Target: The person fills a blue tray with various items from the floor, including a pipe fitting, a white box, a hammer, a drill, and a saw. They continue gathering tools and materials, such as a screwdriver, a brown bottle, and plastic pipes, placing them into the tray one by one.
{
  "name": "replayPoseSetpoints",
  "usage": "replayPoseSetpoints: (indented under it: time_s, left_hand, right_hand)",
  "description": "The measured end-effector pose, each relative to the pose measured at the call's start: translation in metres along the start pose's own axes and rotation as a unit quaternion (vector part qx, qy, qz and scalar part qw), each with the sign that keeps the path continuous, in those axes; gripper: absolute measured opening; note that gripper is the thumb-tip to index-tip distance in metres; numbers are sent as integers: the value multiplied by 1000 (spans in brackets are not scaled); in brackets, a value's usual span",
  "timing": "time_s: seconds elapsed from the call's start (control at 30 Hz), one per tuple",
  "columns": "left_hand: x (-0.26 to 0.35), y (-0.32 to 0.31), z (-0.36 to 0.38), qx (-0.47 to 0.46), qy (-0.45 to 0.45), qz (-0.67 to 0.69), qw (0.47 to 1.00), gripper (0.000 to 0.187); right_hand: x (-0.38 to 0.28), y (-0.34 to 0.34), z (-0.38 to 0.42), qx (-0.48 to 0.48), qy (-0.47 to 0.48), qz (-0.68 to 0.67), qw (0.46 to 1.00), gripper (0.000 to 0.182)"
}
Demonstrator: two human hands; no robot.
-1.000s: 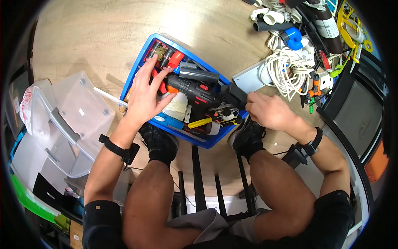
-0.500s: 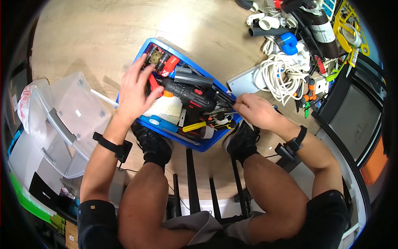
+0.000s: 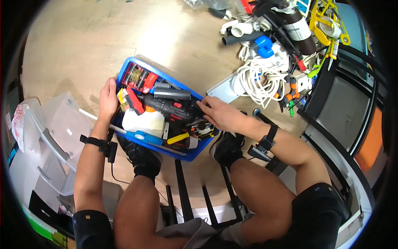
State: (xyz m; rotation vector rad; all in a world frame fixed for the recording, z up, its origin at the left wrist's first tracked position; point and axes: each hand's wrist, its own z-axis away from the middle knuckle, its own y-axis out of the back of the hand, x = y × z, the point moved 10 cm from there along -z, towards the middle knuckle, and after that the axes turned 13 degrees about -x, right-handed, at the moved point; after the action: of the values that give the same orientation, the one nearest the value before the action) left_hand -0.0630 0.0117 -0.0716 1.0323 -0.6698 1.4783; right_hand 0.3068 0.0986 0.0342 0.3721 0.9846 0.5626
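Between my feet a blue plastic bin (image 3: 165, 72) full of tools sits on the floor. My left hand (image 3: 108, 99) is against its left side, fingers together at the rim and partly hidden. At the right side, my right hand (image 3: 224, 116) curls its fingers over the rim beside a black power drill (image 3: 170, 108). Around the drill lie a red-handled tool (image 3: 134, 101), a dark grey tube (image 3: 173, 93), a yellow-handled tool (image 3: 178, 138), a blue tool (image 3: 143, 137) and a whitish block (image 3: 143, 121). A small red case (image 3: 139, 77) fills the upper left corner.
Coiled white cable (image 3: 265, 81), a blue pipe bend (image 3: 263, 46), a brown bottle (image 3: 299, 33) and yellow tools (image 3: 321, 20) are piled at the right. At the left stands a clear plastic lid or box (image 3: 68, 128). My shoes (image 3: 139, 153) flank the bin's near side.
My left hand has moved from above the red-handled tool to the bin's left side. My right hand stays at the right rim. The whole view has shifted slightly.
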Motion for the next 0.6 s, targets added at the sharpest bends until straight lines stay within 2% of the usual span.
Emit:
replayPoseSetpoints:
  time_s: [0.07,0.13,0.2,0.27,0.33,0.37,0.43,0.47,0.6]
  left_hand:
    - [3,3,-1,2,36,-164,986,48]
    - [21,0,3,22,25,-168,985,47]
    - [27,2,3,33,-2,-228,973,48]
    - [32,-1,6,41,-8,-229,972,48]
    - [34,0,7,49,-12,-232,971,48]
    - [32,-1,7,47,-13,-227,973,47]
    - [36,0,7,53,-21,-225,973,45]
    - [37,0,6,55,-22,-228,972,45]
    - [35,1,9,59,-17,-233,971,43]
  right_hand:
    - [6,-1,1,-72,-9,-45,996,50]
    - [17,24,7,-90,-37,-91,991,51]
    - [48,85,19,96,-73,21,993,57]
    - [75,157,34,263,-140,172,939,67]
    - [109,194,44,304,-190,236,903,84]
    - [120,200,44,306,-190,236,903,84]
    - [149,189,29,220,-234,306,896,95]
    - [158,183,23,223,-240,326,886,99]
    - [166,177,19,282,-224,368,857,94]
